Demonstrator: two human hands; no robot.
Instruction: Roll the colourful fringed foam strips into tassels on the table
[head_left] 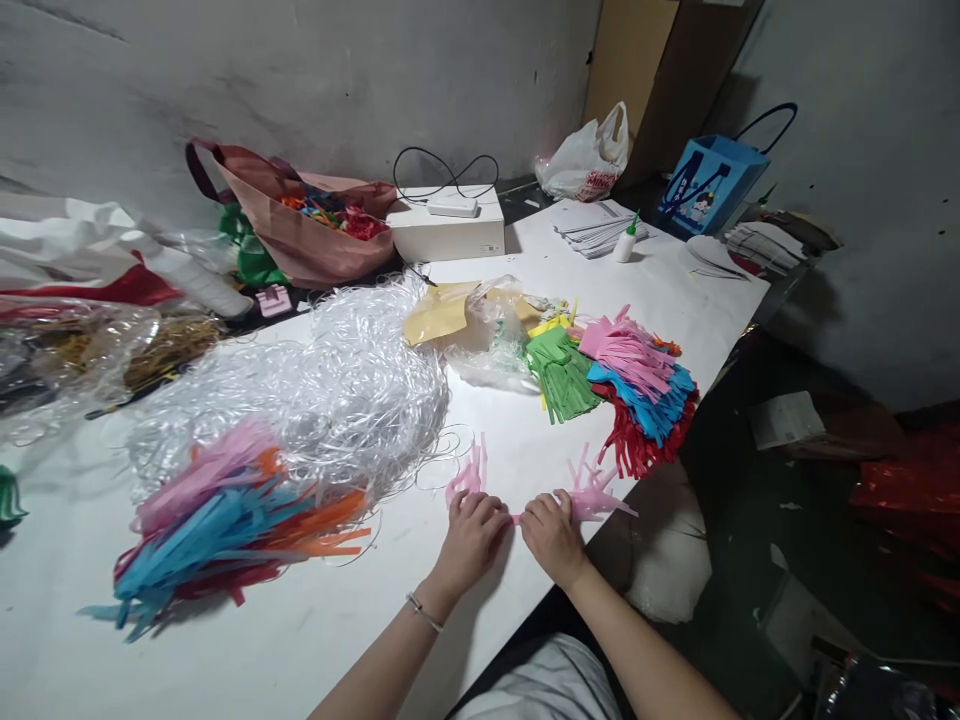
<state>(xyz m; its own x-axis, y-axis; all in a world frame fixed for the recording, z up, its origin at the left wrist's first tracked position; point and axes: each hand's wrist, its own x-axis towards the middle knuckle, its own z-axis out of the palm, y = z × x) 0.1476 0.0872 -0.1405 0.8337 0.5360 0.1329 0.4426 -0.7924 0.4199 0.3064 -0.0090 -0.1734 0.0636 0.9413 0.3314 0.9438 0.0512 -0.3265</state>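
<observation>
A pink tissue-paper tassel (596, 495) lies across the table's near edge, its fringed ends spreading out on both sides of my hands. My left hand (474, 530) is closed on its left part, and my right hand (551, 530) is closed on its right part. Between the two hands a short twisted pink middle shows. Beyond the right hand are stacked fringed bundles: a pink one (630, 355), a blue one (660, 400), a dark red one (637, 440) and a green one (562, 372). To the left rests a pile of finished-looking blue, pink and orange tassels (217, 540).
A large heap of white string (322, 380) covers the table's middle left. Behind stand a pink fabric bag (315, 245), a white box (450, 235), a glue bottle (625, 243), paper sheets (596, 228) and a blue bag (709, 185). The table's right edge drops to the floor.
</observation>
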